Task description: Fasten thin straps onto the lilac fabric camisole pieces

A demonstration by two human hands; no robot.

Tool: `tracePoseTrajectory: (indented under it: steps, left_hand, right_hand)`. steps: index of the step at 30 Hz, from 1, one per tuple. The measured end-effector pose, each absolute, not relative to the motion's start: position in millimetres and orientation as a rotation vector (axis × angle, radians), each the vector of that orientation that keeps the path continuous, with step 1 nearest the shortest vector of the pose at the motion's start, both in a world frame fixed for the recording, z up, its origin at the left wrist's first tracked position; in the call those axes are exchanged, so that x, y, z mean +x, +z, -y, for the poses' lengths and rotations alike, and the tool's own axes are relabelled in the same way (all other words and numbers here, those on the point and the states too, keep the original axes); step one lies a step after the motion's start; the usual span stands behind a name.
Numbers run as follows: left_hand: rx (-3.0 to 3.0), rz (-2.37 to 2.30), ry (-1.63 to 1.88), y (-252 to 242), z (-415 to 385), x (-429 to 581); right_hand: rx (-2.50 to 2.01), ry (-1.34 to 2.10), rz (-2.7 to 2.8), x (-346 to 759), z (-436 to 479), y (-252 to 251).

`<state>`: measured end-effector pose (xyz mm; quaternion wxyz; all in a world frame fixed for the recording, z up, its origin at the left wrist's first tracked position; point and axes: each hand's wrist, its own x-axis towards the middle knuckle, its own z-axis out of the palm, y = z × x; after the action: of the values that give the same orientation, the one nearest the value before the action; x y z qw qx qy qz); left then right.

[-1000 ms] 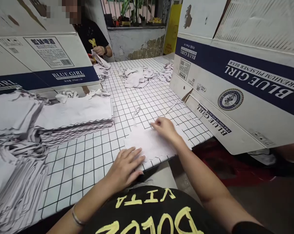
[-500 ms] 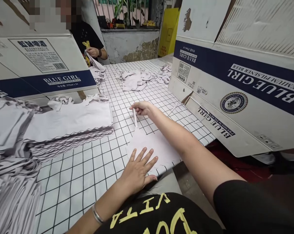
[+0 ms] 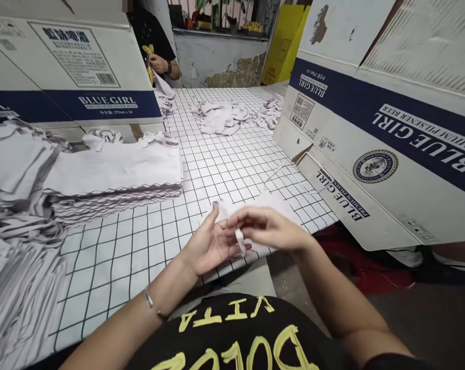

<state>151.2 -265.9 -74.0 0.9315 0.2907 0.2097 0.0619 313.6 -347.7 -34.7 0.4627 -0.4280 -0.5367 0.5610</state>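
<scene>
Cloth (image 3: 276, 203): one piece, plain white with a faint pinkish cast, thin, matt. Lies on the table (image 3: 220, 167), at the near edge, left of the near right corner; much of it hidden by the hands. A thin pale strand lies just past its far side.

Strap (image 3: 240, 242): narrow, white, short curl, hanging between the two hands.

Left hand (image 3: 214, 244): palm up, thumb spread away from the fingers, which are partly covered. Right hand (image 3: 274, 228): fingers curled above the left, strap at the tips; whether pinched, cannot tell.

Stack (image 3: 117, 164): similar white pieces, wavy near edges, towards the table's left edge.
</scene>
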Motion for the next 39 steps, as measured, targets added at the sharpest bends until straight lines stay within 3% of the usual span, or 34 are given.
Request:
tracePoseTrajectory:
  steps: [8, 14, 19, 25, 28, 39]
  left_hand:
    - [0.658, -0.500, 0.210, -80, 259, 169]
    - [0.904, -0.485, 0.112, -68, 236, 178]
    - [1.099, -0.451, 0.048, -61, 211, 192]
    - [2.119, -0.924, 0.265, -87, 203, 191]
    - [2.465, -0.931, 0.244, -106, 216, 182]
    - [2.345, -0.903, 0.202, -113, 230, 184]
  right_hand:
    - [-1.184, 1.193, 0.465, 278, 396, -99]
    - [-1.243, 1.573, 0.690, 308, 394, -97]
    - [-1.242, 1.695, 0.793, 320, 378, -99]
    - [-1.338, 1.368, 0.680, 354, 334, -86]
    - [-1.229, 1.381, 0.564, 370, 317, -84]
    - [-1.261, 1.199, 0.778, 366, 304, -105]
